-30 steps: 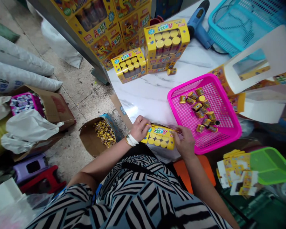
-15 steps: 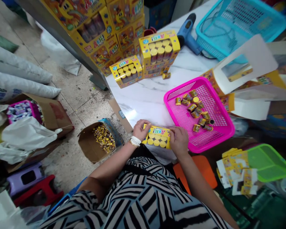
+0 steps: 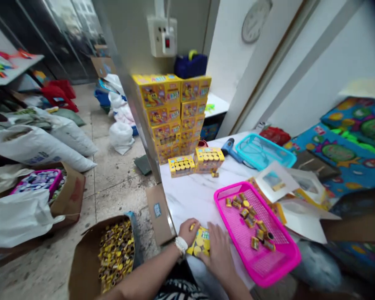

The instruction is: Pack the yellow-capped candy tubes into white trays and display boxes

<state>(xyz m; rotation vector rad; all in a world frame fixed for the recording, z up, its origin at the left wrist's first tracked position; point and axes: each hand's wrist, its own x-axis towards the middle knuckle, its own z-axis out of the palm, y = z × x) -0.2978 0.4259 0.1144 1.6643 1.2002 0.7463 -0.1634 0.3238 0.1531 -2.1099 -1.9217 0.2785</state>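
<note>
Both my hands hold a small yellow box (image 3: pixel 200 243) of round yellow-capped tubes at the near edge of the white marble table (image 3: pixel 193 193). My left hand (image 3: pixel 188 232) grips its left end, fingers curled over the top. My right hand (image 3: pixel 218 253) lies over its right side, fingers pressed on the box. Just to the right sits a pink basket (image 3: pixel 287 260) with several loose small yellow tubes (image 3: pixel 248 214).
Filled yellow boxes (image 3: pixel 196 162) stand at the table's far edge before a tall stack of yellow cartons (image 3: pixel 171 112). A blue heat gun (image 3: pixel 229 148), a teal basket (image 3: pixel 264 151) and flat white box blanks (image 3: pixel 276 181) lie right. An open carton of tubes (image 3: pixel 114 254) sits on the floor left.
The head camera has tilted up, so the room beyond the table now shows. My hands have kept hold of the yellow box, and my right hand now covers more of it.
</note>
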